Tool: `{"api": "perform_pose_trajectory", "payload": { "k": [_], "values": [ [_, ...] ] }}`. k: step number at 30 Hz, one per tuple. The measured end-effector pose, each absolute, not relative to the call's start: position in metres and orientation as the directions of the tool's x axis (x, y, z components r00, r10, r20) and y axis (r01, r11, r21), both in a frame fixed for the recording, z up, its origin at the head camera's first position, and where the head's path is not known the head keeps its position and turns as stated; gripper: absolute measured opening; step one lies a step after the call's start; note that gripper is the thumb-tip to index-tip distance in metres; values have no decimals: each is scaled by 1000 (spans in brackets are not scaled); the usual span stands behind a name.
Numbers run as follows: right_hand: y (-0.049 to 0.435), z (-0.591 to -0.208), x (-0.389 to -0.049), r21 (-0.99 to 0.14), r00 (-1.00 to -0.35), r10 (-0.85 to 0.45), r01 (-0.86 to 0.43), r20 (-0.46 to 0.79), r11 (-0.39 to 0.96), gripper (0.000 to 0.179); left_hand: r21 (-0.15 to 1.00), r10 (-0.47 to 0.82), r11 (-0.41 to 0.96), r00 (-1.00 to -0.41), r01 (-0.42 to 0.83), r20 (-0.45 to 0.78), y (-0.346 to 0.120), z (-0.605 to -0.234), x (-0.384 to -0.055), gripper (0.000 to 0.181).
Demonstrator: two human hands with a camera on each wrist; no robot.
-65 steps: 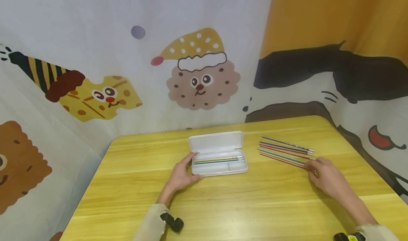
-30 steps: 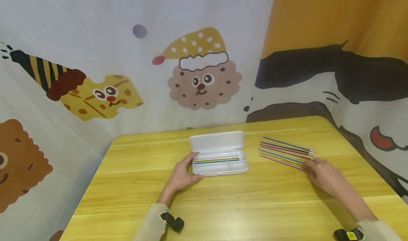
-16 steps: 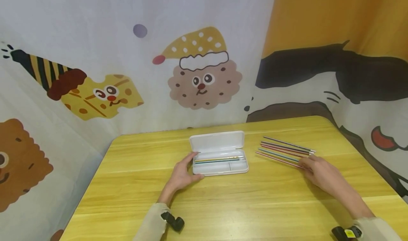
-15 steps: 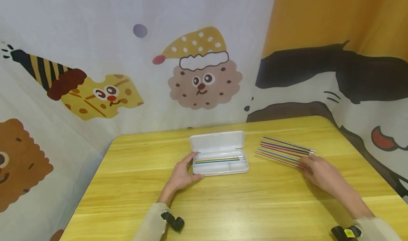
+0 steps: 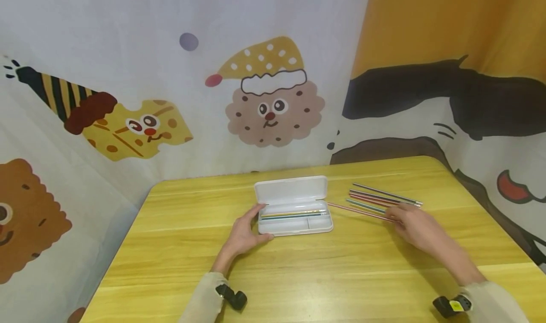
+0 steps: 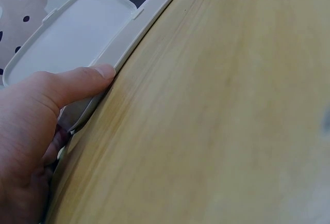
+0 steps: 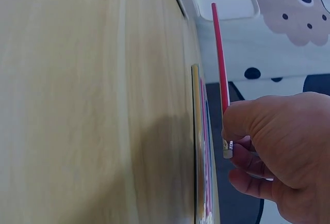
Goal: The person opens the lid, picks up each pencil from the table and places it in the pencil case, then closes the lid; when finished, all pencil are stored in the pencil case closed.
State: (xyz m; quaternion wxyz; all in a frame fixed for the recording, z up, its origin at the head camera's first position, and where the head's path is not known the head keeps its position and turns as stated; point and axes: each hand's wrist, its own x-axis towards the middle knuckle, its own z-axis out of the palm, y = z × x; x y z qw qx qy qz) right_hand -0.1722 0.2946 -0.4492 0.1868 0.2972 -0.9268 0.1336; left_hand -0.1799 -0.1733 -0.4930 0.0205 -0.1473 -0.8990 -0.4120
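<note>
A white pencil case (image 5: 292,189) lies on the table with its lid raised. Yellow and green pencils (image 5: 290,215) lie in its long back compartment. My left hand (image 5: 241,237) holds the case's left end, thumb at the front edge; some of its fingers are hidden behind the end in the left wrist view. With thumb and fingers my right hand (image 5: 420,229) pinches a red pencil (image 7: 220,53) near its eraser end, lifted off the table. The pencil's far tip points at the case's right side. Just behind that hand several loose pencils (image 5: 375,196) lie side by side.
The yellow wood-grain table (image 5: 298,275) has its back edge close to a curtain (image 5: 196,124) printed with cartoon figures. Bare tabletop lies in front of the case. A small camera (image 5: 232,297) sits on the left wrist, another camera (image 5: 450,306) on the right.
My right hand has taken up the red pencil from the near side of the loose row and moved it left, towards the case. The left hand stays on the case.
</note>
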Motion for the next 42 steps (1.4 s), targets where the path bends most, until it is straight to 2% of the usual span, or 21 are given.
{"api": "perform_pose_trajectory", "payload": {
  "k": [9,17,25,42],
  "values": [
    [273,-446,-181,-105,-695,-550,-659,462,745,31,733,248,621,-957,277,151,-174,-494,-180,87],
    [253,-441,-185,-148,-723,-565,-658,397,738,27,735,241,620,-958,273,153,-173,-495,-179,89],
    [236,-439,-192,-141,-692,-588,-689,419,711,29,714,251,626,-947,315,198,-175,-498,-178,88],
    [202,-431,-212,-135,-647,-646,-742,405,657,27,724,251,621,-951,302,181,-173,-493,-180,89]
  ]
}}
